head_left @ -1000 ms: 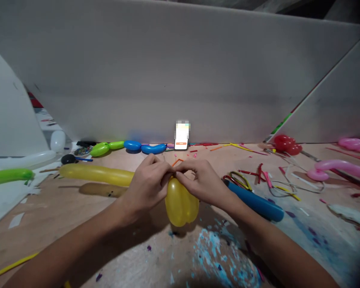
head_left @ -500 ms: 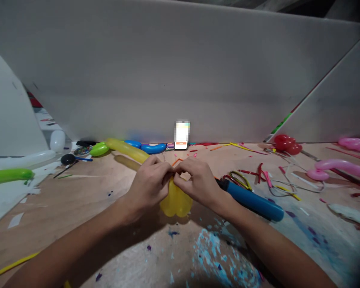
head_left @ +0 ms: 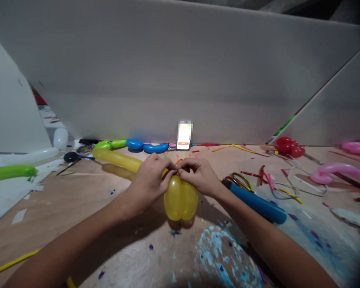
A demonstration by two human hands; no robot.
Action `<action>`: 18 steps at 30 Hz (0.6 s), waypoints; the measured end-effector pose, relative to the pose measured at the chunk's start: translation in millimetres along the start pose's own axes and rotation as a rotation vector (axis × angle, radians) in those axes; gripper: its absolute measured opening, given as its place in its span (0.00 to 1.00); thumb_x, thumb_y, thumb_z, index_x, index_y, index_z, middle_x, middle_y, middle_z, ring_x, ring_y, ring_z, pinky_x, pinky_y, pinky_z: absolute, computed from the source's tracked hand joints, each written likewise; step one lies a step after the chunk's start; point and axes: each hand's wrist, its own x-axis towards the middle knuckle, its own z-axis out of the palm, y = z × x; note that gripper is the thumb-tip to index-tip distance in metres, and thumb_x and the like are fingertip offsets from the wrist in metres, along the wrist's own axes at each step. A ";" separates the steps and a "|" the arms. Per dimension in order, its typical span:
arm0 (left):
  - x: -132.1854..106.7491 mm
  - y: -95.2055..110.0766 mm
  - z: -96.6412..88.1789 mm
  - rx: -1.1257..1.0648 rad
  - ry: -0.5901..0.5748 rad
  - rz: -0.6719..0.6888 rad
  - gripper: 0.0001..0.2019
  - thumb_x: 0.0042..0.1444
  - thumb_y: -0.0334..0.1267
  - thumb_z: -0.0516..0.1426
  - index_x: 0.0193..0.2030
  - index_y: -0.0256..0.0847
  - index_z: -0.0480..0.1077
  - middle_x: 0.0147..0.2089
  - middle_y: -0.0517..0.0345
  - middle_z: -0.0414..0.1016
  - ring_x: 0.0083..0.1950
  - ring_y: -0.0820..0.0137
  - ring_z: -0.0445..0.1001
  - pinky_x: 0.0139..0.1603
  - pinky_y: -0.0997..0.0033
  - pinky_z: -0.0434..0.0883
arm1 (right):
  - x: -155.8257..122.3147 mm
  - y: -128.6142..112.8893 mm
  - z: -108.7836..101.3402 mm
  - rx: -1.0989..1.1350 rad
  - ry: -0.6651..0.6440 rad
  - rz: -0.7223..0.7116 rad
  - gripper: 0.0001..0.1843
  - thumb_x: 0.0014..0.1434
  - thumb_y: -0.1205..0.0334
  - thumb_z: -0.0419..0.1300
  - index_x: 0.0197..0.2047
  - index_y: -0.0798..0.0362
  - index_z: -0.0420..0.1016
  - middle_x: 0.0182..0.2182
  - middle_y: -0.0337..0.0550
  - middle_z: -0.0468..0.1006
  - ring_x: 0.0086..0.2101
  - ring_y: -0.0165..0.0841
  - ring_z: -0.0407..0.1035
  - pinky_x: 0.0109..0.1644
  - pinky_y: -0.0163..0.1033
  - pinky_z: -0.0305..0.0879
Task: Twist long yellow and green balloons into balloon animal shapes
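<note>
A yellow modelling balloon (head_left: 181, 200) hangs from my pinched fingers, its two rounded lobes side by side just over the table. A long straight length of yellow balloon runs from behind my left hand (head_left: 153, 178) out to the upper left. My left hand is closed on the balloon at the top of the lobes. Fingertips of my right hand (head_left: 198, 176) pinch the same spot, almost touching those of the left. What lies between the fingertips is too small and covered to make out.
A lit phone (head_left: 183, 136) leans on the grey back panel (head_left: 168, 60). Blue balloon bubbles (head_left: 155, 148) lie left of it. To the right are a blue hand pump (head_left: 255, 202), scissors (head_left: 242, 181), balloon scraps, a red balloon (head_left: 289, 147) and a pink balloon (head_left: 345, 168).
The yellow lobes have come more fully into view below my hands. The long yellow end has swung lower and to the left, uncovering green bubbles. Both hands keep pinching; the view has shifted slightly.
</note>
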 end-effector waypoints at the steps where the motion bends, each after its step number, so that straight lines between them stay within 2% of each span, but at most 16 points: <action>1: -0.2 -1.0 1.1 0.015 -0.003 0.009 0.04 0.55 0.27 0.58 0.34 0.38 0.73 0.31 0.56 0.73 0.36 0.66 0.69 0.34 0.69 0.66 | 1.5 2.3 -0.4 0.034 -0.025 0.027 0.08 0.50 0.67 0.57 0.30 0.54 0.78 0.25 0.39 0.76 0.27 0.28 0.63 0.30 0.34 0.56; 5: -0.4 -4.0 4.0 0.069 0.003 0.073 0.05 0.56 0.27 0.57 0.35 0.38 0.73 0.31 0.56 0.73 0.35 0.66 0.67 0.34 0.68 0.66 | 6.0 10.3 -2.7 0.196 -0.123 0.108 0.06 0.49 0.63 0.60 0.30 0.55 0.76 0.25 0.39 0.74 0.27 0.28 0.63 0.31 0.34 0.57; 10: -0.2 -3.3 1.9 0.008 0.059 0.202 0.05 0.58 0.28 0.55 0.36 0.39 0.72 0.29 0.57 0.72 0.34 0.67 0.65 0.33 0.70 0.66 | 8.0 7.7 -12.5 0.331 -0.300 0.151 0.07 0.52 0.61 0.59 0.29 0.55 0.73 0.27 0.38 0.71 0.27 0.27 0.63 0.31 0.33 0.57; 14: -1.0 -1.4 4.2 0.052 0.051 0.273 0.05 0.60 0.30 0.54 0.35 0.37 0.71 0.29 0.56 0.72 0.34 0.67 0.63 0.35 0.68 0.66 | 6.9 3.4 -19.4 0.285 -0.399 0.179 0.09 0.55 0.58 0.58 0.29 0.56 0.70 0.26 0.37 0.69 0.26 0.26 0.61 0.30 0.33 0.56; 18: -1.0 -3.7 10.2 0.201 0.047 0.362 0.05 0.59 0.29 0.53 0.34 0.35 0.70 0.29 0.54 0.72 0.34 0.65 0.62 0.37 0.65 0.66 | 2.4 0.0 -18.5 0.083 -0.346 0.111 0.07 0.56 0.61 0.56 0.30 0.55 0.70 0.25 0.36 0.68 0.27 0.27 0.61 0.32 0.34 0.56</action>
